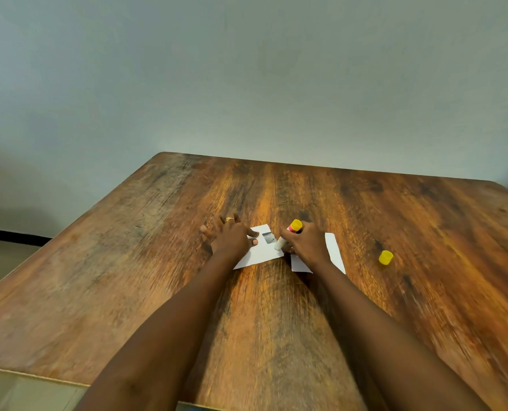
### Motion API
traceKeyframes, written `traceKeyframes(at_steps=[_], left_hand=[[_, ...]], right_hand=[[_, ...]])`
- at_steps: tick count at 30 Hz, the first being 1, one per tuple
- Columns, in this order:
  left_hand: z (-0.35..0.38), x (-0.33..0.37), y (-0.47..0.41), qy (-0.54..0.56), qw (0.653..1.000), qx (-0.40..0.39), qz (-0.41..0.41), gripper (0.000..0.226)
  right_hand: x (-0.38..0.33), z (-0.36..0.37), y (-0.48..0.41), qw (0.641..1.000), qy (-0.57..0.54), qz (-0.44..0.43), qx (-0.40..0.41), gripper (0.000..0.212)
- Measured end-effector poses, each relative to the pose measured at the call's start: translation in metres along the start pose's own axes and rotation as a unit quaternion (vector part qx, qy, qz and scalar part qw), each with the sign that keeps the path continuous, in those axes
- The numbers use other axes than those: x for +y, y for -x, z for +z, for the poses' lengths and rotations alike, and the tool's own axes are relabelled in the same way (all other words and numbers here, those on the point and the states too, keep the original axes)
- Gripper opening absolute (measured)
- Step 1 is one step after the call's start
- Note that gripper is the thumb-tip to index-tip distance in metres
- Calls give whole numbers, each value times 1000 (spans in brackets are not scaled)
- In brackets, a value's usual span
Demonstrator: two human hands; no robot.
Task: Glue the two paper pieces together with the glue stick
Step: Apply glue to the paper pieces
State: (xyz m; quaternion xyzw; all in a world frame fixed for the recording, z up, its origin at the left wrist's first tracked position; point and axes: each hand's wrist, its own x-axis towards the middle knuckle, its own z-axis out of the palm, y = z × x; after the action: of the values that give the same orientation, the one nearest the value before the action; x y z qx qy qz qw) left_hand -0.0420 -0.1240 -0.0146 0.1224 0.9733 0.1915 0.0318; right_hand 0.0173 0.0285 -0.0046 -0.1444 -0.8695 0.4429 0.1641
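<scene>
Glue stick (291,229) sat tilted at the centre of the frame, its white tip down on the left paper piece (263,252). The right hand (306,244) had its fingers curled round the stick. The left hand (227,237) lay flat with spread fingers, pressing that paper's left edge. The second paper piece (334,250) lay just right of it, under the right hand. A yellow cap (385,257) stood further right on the wooden table (157,262).
</scene>
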Motion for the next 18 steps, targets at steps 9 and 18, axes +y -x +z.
traceKeyframes(at_steps=[9, 18], left_hand=[[-1, 2, 2, 7, 1000, -11, 7, 34], [-1, 3, 6, 9, 1000, -7, 1, 33]], right_hand=[[3, -3, 6, 1000, 6, 3, 3, 26], [10, -6, 7, 996, -72, 46, 30, 15]])
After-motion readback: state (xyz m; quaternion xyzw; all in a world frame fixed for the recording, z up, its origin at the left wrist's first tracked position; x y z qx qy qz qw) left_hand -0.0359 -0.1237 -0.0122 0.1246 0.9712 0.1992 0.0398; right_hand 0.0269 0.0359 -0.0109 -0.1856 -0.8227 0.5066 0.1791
